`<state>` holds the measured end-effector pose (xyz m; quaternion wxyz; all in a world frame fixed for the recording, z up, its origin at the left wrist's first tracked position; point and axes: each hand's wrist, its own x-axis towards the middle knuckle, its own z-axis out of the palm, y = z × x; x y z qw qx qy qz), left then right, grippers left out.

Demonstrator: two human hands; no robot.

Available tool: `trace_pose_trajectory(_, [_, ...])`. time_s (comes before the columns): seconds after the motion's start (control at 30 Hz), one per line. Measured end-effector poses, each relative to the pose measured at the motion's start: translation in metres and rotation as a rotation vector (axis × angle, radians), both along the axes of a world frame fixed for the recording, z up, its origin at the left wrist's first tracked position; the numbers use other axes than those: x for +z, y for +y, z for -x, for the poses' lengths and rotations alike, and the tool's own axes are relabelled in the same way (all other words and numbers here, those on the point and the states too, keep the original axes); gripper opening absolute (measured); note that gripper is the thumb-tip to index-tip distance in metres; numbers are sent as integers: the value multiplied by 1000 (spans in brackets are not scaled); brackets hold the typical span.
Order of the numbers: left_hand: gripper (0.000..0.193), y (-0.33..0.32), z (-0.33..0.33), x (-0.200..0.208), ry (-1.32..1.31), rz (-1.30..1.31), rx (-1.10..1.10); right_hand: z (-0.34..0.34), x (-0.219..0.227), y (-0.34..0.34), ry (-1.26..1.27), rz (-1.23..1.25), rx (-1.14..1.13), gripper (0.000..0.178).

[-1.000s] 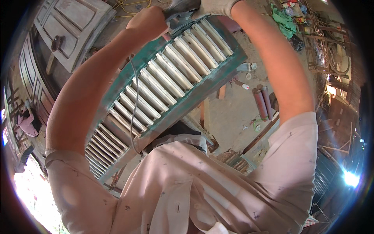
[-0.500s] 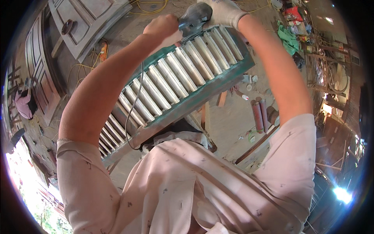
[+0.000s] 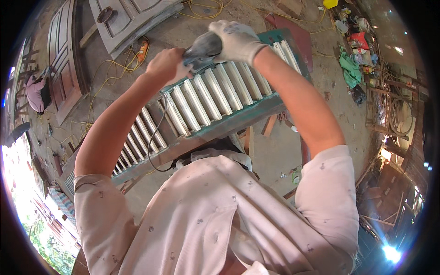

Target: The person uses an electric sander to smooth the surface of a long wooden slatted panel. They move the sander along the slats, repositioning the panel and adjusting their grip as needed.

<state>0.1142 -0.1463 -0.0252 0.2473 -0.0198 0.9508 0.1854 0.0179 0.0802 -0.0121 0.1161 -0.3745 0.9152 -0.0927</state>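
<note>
A corded power sander (image 3: 205, 48) with a rounded grey body is held in both hands over a louvered wooden panel (image 3: 220, 123). My bare left hand (image 3: 166, 65) is closed on its left end. The right hand, in a whitish work glove (image 3: 239, 40), wraps the other end. The panel has pale slats in a dark frame with green patches and lies slantwise in front of me. The tool is above the far edge of the slats; its underside is hidden. A dark cord (image 3: 158, 137) loops down beside my left forearm.
Panelled doors (image 3: 137, 23) lie and lean at the far left, near a crouching person (image 3: 36, 94). Yellow cables (image 3: 107, 68) and an orange tool (image 3: 143, 51) are on the floor. A green cloth (image 3: 350, 68) and clutter line the right side.
Both hands have moved the sander leftward along the panel and a little nearer to me. More slats at the panel's right end show. The view has shifted slightly.
</note>
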Motion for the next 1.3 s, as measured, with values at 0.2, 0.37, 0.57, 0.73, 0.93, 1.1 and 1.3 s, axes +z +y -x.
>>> trace_pose_trajectory(0.2, [67,-82,-53,8,-42,155,44,-40,1,-82,-68,83,131,72])
trace_pose_trajectory(0.37, [112,-121,-88,20,177,-4,35,-67,-3,-126,-156,176,235,68])
trace_pose_trajectory(0.57, [92,-93,-47,46,48,-134,-33,-86,-27,-92,-90,553,60,69])
trace_pose_trajectory(0.73, [75,-75,-50,27,298,-166,-89,-115,-89,69,303,819,-411,74])
trace_pose_trajectory(0.93, [82,-47,-19,4,404,-372,91,-120,-147,199,545,347,-869,67])
trace_pose_trajectory(1.1, [81,-38,-36,13,368,-308,184,-119,-166,205,544,250,-812,57])
trace_pose_trajectory(1.3, [71,-73,-82,12,440,-172,433,-121,-158,198,582,252,-827,52])
